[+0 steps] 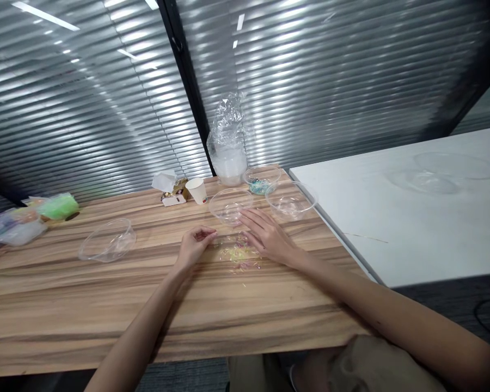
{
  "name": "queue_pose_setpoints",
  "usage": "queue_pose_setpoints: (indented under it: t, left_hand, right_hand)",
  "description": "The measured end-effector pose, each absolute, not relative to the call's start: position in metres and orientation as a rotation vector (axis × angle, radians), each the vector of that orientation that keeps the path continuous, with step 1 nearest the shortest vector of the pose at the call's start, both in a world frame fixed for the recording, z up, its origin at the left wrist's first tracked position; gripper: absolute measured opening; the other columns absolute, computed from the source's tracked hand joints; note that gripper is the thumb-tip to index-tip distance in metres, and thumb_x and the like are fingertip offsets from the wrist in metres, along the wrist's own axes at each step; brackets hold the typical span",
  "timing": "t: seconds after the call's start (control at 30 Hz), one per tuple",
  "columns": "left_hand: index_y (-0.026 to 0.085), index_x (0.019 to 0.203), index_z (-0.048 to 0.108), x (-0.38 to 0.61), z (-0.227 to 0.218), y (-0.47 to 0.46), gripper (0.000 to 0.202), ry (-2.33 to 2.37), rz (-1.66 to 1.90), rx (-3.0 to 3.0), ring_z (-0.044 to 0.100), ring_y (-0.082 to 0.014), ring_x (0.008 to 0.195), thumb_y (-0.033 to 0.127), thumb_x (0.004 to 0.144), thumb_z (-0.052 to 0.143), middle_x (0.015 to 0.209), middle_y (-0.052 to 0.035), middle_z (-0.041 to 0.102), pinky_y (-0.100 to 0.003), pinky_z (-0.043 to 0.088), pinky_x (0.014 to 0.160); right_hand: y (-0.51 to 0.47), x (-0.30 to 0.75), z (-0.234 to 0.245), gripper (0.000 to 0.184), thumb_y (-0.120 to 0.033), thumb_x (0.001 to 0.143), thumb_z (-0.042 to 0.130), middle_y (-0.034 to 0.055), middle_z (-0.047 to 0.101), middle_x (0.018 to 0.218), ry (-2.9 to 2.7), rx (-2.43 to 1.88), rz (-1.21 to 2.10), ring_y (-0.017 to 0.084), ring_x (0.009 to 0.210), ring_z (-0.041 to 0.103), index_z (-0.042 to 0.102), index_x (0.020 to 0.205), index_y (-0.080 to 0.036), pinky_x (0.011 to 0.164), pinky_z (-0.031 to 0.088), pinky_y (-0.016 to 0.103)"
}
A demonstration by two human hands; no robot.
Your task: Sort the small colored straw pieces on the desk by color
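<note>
A loose pile of tiny shiny pieces (240, 253), yellow, green and pink, lies on the wooden table between my hands. My left hand (193, 247) is at the pile's left side, thumb and fingertips pinched together; whatever they hold, if anything, is too small to make out. Stretched out over the pile's upper right, my right hand (267, 234) has its fingers extended and thumb apart. Its fingertips reach the near right side of a clear plastic bowl (218, 209); whether they touch it I cannot tell. Another clear bowl (292, 204) stands just beyond that hand.
Behind these, a bowl holding teal pieces (260, 187) stands near a plastic-wrapped stack of containers (230, 163). A paper cup (196, 190) and tissue box (174, 194) are at the back. Further left are a clear bowl (108, 245) and bagged coloured items (57, 207). A white table (412, 228) adjoins at right.
</note>
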State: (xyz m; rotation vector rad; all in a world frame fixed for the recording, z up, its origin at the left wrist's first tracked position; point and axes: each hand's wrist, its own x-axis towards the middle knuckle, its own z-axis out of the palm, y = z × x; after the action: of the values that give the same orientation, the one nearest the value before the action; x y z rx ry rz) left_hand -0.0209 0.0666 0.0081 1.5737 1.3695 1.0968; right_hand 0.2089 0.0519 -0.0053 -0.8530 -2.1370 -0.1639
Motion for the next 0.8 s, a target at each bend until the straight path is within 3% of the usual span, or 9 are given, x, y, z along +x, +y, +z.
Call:
queue_pose_setpoints:
  t: [0.33,0.63,0.8]
  left_hand:
    - [0.010,0.068,0.069,-0.025,0.027,0.054,0.027,1.051,0.348,1.815,0.062,-0.0157,0.066,0.035,0.061,0.077,0.071,-0.0071,0.070,-0.024,0.047,0.063]
    - [0.010,0.072,0.070,-0.024,0.026,0.049,0.025,0.895,0.228,1.946,0.063,-0.0160,0.068,0.034,0.066,0.074,0.074,-0.0091,0.070,-0.023,0.047,0.062]
    - [0.011,0.073,0.071,-0.025,0.031,0.051,0.022,0.886,0.273,1.973,0.063,-0.0156,0.068,0.032,0.069,0.072,0.075,-0.0084,0.070,-0.022,0.048,0.064]
  right_hand:
    - [0.049,0.213,-0.004,0.031,-0.016,0.090,0.043,0.0100,0.058,0.115,-1.975,-0.860,-0.115,0.023,0.112,0.048,0.052,0.120,-0.015,0.096,0.041,0.044]
    - [0.051,0.212,-0.008,0.029,-0.013,0.088,0.045,0.0103,0.060,0.111,-1.989,-0.818,-0.069,0.023,0.107,0.050,0.055,0.115,-0.015,0.092,0.043,0.044]
    - [0.037,0.210,0.013,0.020,-0.015,0.088,0.050,0.0081,0.064,0.091,-1.840,-0.695,0.069,0.020,0.086,0.057,0.064,0.101,-0.018,0.078,0.048,0.039]
